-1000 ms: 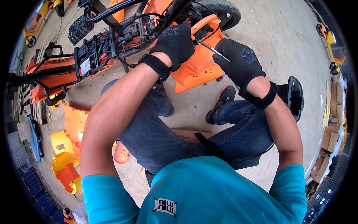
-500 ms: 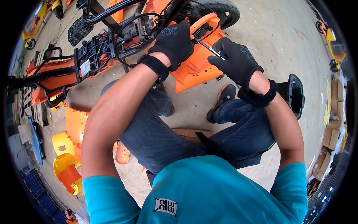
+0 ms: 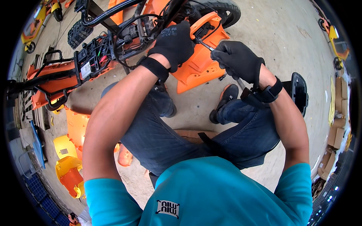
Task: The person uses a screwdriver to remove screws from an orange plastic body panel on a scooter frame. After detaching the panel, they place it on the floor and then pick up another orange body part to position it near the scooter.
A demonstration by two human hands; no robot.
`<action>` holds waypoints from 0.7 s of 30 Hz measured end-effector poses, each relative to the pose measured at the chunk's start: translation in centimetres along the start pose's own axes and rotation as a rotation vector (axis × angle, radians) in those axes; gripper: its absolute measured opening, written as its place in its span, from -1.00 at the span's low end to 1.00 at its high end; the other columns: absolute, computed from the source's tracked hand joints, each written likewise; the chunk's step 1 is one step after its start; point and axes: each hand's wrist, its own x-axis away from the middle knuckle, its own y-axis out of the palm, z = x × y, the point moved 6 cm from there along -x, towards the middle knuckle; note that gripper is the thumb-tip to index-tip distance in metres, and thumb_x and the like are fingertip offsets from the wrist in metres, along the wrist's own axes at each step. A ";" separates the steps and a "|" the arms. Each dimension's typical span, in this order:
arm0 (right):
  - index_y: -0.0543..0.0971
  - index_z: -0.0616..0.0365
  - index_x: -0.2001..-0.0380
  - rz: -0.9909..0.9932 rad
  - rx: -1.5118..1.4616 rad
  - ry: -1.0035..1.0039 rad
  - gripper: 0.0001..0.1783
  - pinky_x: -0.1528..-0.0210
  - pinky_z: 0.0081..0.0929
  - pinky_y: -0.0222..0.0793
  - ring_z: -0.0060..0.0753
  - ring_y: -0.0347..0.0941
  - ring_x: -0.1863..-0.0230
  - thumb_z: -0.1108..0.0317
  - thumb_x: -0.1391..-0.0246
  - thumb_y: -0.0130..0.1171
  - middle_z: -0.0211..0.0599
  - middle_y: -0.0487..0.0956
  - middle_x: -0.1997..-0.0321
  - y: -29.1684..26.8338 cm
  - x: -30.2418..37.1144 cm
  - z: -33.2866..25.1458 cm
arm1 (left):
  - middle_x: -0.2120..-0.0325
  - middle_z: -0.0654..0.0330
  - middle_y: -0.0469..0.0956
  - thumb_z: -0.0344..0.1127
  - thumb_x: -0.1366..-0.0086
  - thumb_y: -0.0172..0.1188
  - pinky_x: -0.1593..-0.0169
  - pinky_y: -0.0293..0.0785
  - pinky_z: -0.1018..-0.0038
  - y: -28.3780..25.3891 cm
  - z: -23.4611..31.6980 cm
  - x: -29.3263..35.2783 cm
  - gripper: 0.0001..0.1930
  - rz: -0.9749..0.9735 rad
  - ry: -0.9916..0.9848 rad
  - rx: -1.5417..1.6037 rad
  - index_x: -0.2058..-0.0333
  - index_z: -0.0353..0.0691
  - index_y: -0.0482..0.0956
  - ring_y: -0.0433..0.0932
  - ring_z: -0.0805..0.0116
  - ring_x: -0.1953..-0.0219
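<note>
My right hand [image 3: 239,62], in a black glove, is closed around a long tool with a thin metal shaft [image 3: 205,45]; its exact kind does not show. The shaft slants up and left to a dark fitting beside my left hand, and more metal shows below my right hand. My left hand [image 3: 173,45], also gloved, is curled at the left edge of an orange body panel [image 3: 200,67]. Its fingertips and whatever they grip are hidden. The panel hangs from a partly stripped scooter [image 3: 128,34] with exposed black tubes and cables.
A black tyre [image 3: 230,13] stands behind the panel. Wiring and an orange shell [image 3: 49,83] extend left. Orange and yellow covers [image 3: 69,175] lie on the concrete at lower left. Cardboard boxes [image 3: 335,132] line the right side, below a yellow scooter [image 3: 333,43].
My right hand has turned and closed more fully around the tool, moving slightly up and left along it. Metal now shows below that hand. My left hand has barely shifted.
</note>
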 end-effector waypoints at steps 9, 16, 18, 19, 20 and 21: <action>0.44 0.15 0.26 0.411 0.697 -0.581 -0.79 0.22 -0.16 0.41 0.08 0.49 0.28 0.24 -0.15 0.10 -0.06 0.54 0.39 -0.1 1.5 -1.7 | 0.40 -0.09 0.60 -0.16 -0.09 0.34 0.20 0.52 0.16 0.9 -0.6 -0.4 -0.57 -0.060 -0.030 -0.028 0.16 -0.31 0.49 0.62 -0.06 0.28; 0.45 0.17 0.30 0.217 0.392 -0.245 -0.76 0.26 -0.21 0.42 0.00 0.50 0.35 0.20 -0.16 0.10 -0.08 0.54 0.42 -0.1 0.7 -1.3 | 0.40 -0.13 0.59 -0.28 -0.09 0.25 0.18 0.51 0.15 0.5 -0.4 -0.1 -0.71 -0.007 -0.005 -0.006 0.22 -0.27 0.51 0.60 -0.09 0.25; 0.44 0.18 0.31 0.050 0.062 0.061 -0.74 0.27 -0.23 0.42 -0.03 0.50 0.37 0.18 -0.15 0.12 -0.11 0.53 0.45 -0.1 0.7 -0.8 | 0.39 -0.13 0.59 -0.28 -0.08 0.25 0.18 0.51 0.15 0.3 -0.4 -0.1 -0.70 -0.033 -0.015 0.009 0.21 -0.27 0.51 0.60 -0.09 0.25; 0.44 0.18 0.31 0.070 0.100 0.007 -0.73 0.26 -0.23 0.42 -0.05 0.50 0.36 0.18 -0.14 0.13 -0.12 0.52 0.45 -0.2 0.6 -0.8 | 0.39 -0.13 0.60 -0.28 -0.08 0.25 0.18 0.51 0.15 0.3 -0.2 -0.1 -0.69 -0.043 -0.021 0.006 0.20 -0.27 0.51 0.60 -0.09 0.25; 0.44 0.18 0.31 0.090 0.139 -0.047 -0.73 0.26 -0.23 0.42 -0.06 0.49 0.36 0.18 -0.13 0.14 -0.13 0.52 0.45 -0.3 0.4 -0.3 | 0.39 -0.13 0.60 -0.28 -0.08 0.25 0.18 0.51 0.15 0.2 -0.1 -0.2 -0.69 -0.054 -0.028 0.003 0.20 -0.28 0.52 0.60 -0.08 0.25; 0.44 0.17 0.31 0.107 0.175 -0.101 -0.72 0.25 -0.24 0.41 -0.08 0.49 0.35 0.17 -0.12 0.16 -0.15 0.51 0.44 -0.2 0.3 -0.4 | 0.38 -0.12 0.60 -0.29 -0.08 0.25 0.17 0.51 0.15 0.3 -0.1 -0.1 -0.69 -0.065 -0.038 -0.002 0.20 -0.28 0.52 0.60 -0.08 0.25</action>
